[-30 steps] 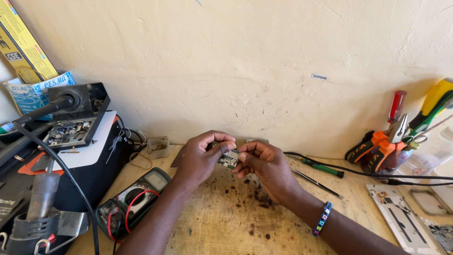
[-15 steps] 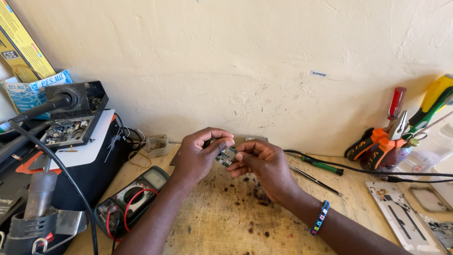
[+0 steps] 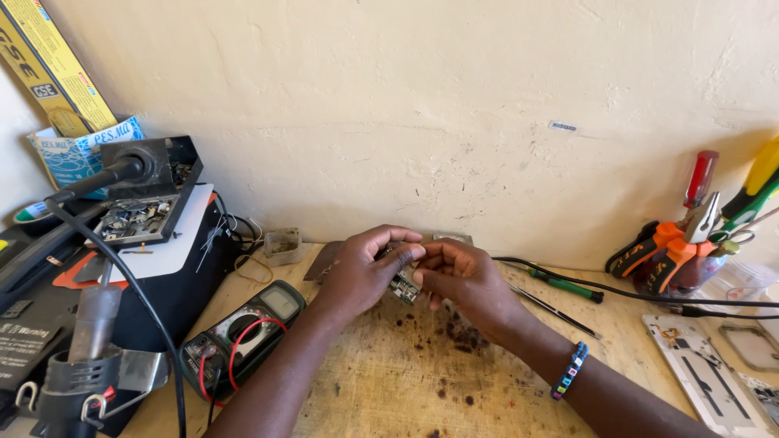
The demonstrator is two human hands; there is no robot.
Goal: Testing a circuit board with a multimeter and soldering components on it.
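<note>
Both my hands meet above the stained wooden bench [image 3: 389,381], close to the cream wall. My left hand [image 3: 363,272] and my right hand [image 3: 464,280] together pinch a small green circuit board [image 3: 403,285], held just over the bench top. Fingers cover most of the board; only a small corner with tiny parts shows. A beaded bracelet [image 3: 571,371] circles my right wrist.
A multimeter with red and black leads [image 3: 243,328] lies left of my forearm. A soldering station and iron holder [image 3: 122,203] stand at far left. A green-handled screwdriver [image 3: 564,286], black cable, pliers in a jar [image 3: 677,251] and a white phone frame [image 3: 706,369] sit at right.
My hands stay together on the board, shifting only slightly; the fingers have turned the board a little.
</note>
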